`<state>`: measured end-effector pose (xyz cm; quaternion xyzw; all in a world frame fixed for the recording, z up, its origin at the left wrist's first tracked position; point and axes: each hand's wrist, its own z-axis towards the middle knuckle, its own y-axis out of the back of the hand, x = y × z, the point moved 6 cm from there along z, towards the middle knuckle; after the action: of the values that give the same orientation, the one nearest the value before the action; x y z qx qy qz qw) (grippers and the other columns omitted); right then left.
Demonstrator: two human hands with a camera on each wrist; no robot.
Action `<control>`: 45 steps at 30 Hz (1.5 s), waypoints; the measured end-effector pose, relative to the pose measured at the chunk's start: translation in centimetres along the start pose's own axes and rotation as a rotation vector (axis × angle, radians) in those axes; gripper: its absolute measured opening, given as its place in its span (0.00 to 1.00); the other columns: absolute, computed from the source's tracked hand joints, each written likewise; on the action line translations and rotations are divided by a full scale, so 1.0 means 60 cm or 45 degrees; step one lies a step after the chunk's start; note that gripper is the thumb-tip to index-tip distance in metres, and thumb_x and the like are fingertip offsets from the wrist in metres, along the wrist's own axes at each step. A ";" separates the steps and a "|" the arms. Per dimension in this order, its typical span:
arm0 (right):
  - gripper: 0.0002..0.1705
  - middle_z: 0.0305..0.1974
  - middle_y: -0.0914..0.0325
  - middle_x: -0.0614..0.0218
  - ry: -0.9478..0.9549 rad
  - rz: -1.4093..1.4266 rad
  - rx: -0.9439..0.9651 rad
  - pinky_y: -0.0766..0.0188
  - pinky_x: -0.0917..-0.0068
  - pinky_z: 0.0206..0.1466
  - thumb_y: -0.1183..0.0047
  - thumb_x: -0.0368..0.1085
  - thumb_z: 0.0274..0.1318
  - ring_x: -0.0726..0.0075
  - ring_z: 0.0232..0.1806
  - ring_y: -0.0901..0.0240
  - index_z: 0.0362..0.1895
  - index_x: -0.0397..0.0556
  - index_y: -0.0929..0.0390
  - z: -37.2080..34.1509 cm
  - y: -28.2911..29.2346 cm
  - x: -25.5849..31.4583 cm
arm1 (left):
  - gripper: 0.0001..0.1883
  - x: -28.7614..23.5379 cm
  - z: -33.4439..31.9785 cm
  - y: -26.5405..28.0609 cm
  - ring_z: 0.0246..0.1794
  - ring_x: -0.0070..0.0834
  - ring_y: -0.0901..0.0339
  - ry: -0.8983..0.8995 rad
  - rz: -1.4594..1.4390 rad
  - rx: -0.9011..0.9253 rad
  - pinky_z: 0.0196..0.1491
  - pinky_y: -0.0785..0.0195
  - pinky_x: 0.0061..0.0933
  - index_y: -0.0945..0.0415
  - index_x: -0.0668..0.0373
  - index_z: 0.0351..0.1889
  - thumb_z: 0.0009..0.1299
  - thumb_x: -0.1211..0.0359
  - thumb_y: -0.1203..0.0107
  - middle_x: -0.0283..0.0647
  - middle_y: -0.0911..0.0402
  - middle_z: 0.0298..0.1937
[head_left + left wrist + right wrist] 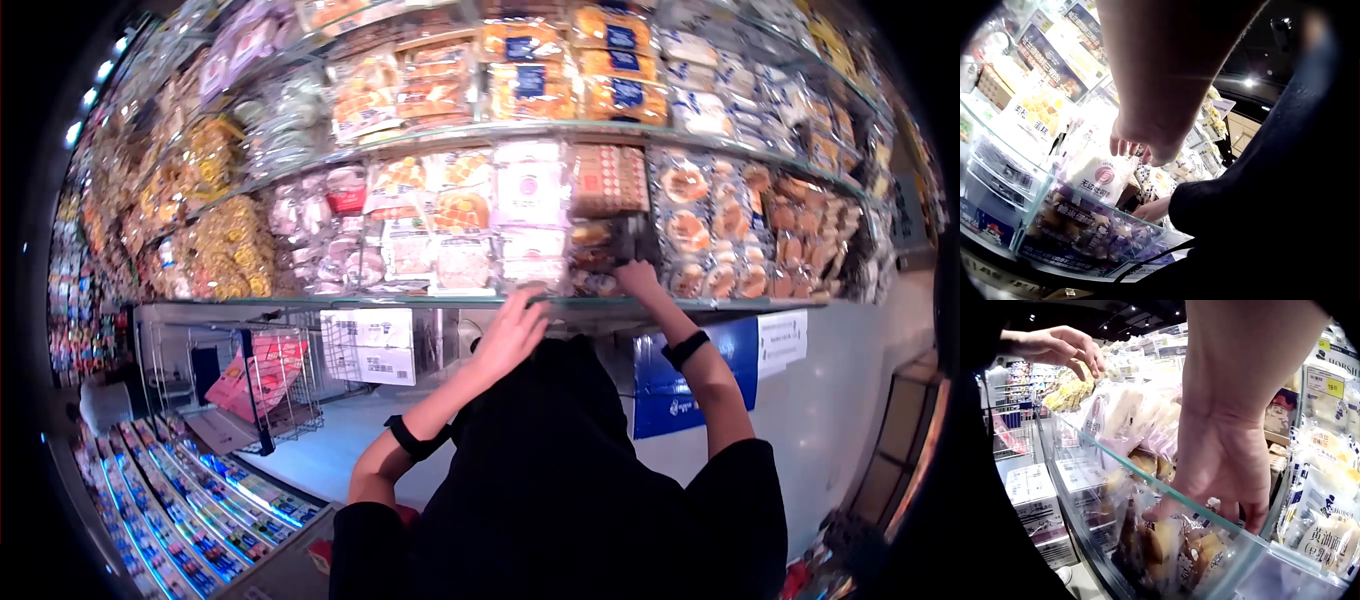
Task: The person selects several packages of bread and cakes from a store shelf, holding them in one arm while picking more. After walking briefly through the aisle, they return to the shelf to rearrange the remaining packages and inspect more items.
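My right hand (1225,469) reaches down over the clear front panel (1166,487) of a shelf bin. Its thumb lies against a clear bag of bread (1160,547), and its fingers drop among the packs beside it. I cannot tell whether these fingers grip a bag. In the head view, the right hand (637,272) is at the lower shelf, right of the white bread packs (530,190). My left hand (515,325) hangs in the air near the shelf edge, fingers loosely bent and holding nothing. Bagged toast (1100,172) lies beneath that hand in the left wrist view.
Glass shelves (440,135) packed with bagged breads rise ahead. A brown patterned box (608,180) stands behind the right hand. Left stands a wire shopping cart (265,385). White cartons (1035,494) are stacked below the shelf, and a blue sign (690,385) is at lower right.
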<state>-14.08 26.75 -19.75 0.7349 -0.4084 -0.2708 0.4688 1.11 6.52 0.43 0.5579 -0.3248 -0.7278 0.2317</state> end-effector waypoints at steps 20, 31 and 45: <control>0.17 0.33 0.24 0.51 0.060 0.441 0.178 0.30 0.56 0.42 0.48 0.45 0.40 0.45 0.37 0.27 0.36 0.51 0.24 -0.010 0.014 -0.010 | 0.26 0.062 0.101 -0.300 0.57 0.47 0.42 -0.049 0.262 0.289 0.58 0.53 0.54 0.32 0.60 0.51 0.54 0.62 0.48 0.47 0.35 0.53; 0.11 0.28 0.27 0.57 -0.009 -0.049 -0.433 0.31 0.66 0.35 0.56 0.34 0.47 0.57 0.34 0.28 0.37 0.46 0.30 -0.036 0.061 0.004 | 0.27 0.073 0.098 -0.323 0.62 0.45 0.45 -0.042 0.516 0.253 0.58 0.51 0.51 0.32 0.60 0.50 0.53 0.60 0.44 0.51 0.40 0.60; 0.03 0.25 0.23 0.59 0.037 0.072 -0.227 0.27 0.64 0.31 0.47 0.33 0.38 0.56 0.31 0.25 0.22 0.51 0.22 -0.048 0.176 0.001 | 0.27 0.061 0.098 -0.304 0.57 0.44 0.40 -0.121 0.510 0.141 0.55 0.47 0.48 0.34 0.61 0.49 0.51 0.63 0.42 0.53 0.35 0.51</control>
<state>-15.48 25.67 -8.98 0.6823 -0.3964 -0.2821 0.5457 -5.10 17.68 -14.32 0.4592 -0.4792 -0.6736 0.3252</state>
